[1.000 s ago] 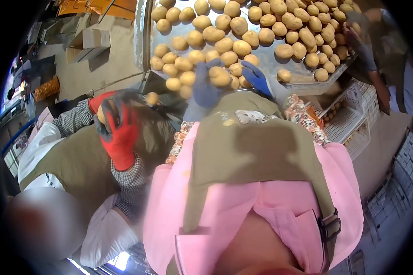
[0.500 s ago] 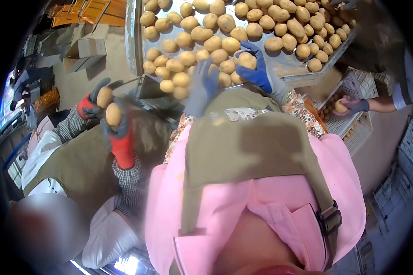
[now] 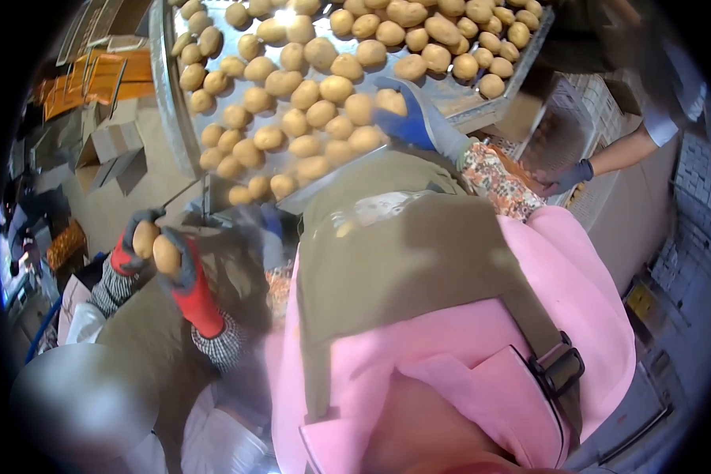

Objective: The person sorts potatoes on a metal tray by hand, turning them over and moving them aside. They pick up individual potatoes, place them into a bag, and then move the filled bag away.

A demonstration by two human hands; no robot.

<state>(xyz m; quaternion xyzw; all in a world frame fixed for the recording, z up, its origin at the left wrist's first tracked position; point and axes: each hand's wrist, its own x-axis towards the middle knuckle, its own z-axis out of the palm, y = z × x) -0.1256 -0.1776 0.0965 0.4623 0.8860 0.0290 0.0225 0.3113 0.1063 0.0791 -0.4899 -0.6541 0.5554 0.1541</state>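
My right hand (image 3: 411,118), in a blue and grey glove, is closed around a potato (image 3: 389,103) just above the sorting table (image 3: 213,107). Many loose potatoes (image 3: 304,95) lie on the metal surface in front of me. My left hand (image 3: 272,227), gloved the same way, hangs low beside my apron, off the table's near edge. Motion smears its fingers, and whether they hold anything does not show.
At left, a co-worker's red and grey gloved hands (image 3: 170,265) hold two potatoes. Another person's gloved hand (image 3: 565,178) is by plastic crates (image 3: 600,110) at right. Open cardboard boxes (image 3: 110,146) stand on the floor beyond the table's left side.
My left hand has moved from over the potatoes to beside my apron. My right hand keeps its potato. The co-worker's two potatoes at left are closer together. The whole view has shifted.
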